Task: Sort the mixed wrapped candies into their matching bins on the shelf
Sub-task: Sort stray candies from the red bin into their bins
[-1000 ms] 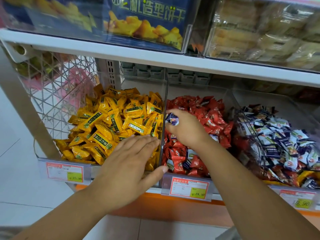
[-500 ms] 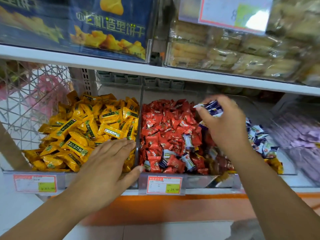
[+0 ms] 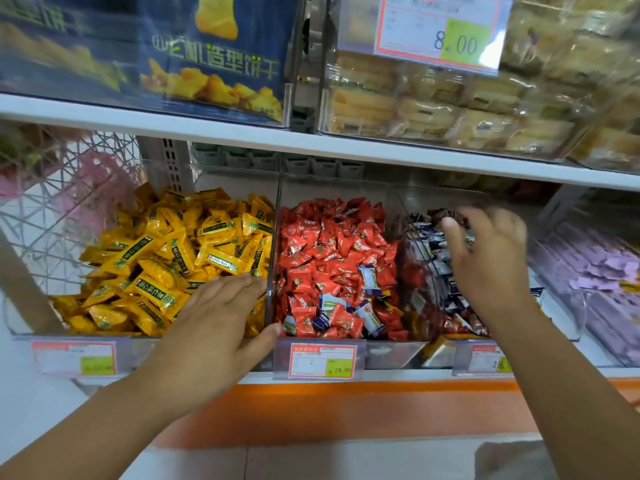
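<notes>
Clear bins stand side by side on the lower shelf. Yellow candies (image 3: 173, 258) fill the left bin. Red candies (image 3: 322, 244) fill the middle bin, with several stray blue-and-white candies (image 3: 369, 280) mixed in near its front. The bin to the right holds blue-and-white candies (image 3: 431, 251). My left hand (image 3: 221, 320) lies flat with straight fingers on the front of the yellow bin, thumb at the divider (image 3: 272, 258). My right hand (image 3: 491, 258) hovers over the blue-and-white bin with fingers spread and nothing visible in it.
A further bin of purple candies (image 3: 595, 268) stands at the far right. Price tags (image 3: 323, 360) line the shelf front. The upper shelf (image 3: 311, 143) overhangs the bins and carries biscuit boxes and wrapped cakes. A wire basket (image 3: 52, 209) stands to the left.
My right hand carried a blue-and-white candy from over the red bin rightward to the blue-and-white bin and opened; the candy is no longer in it. My left hand stayed in place.
</notes>
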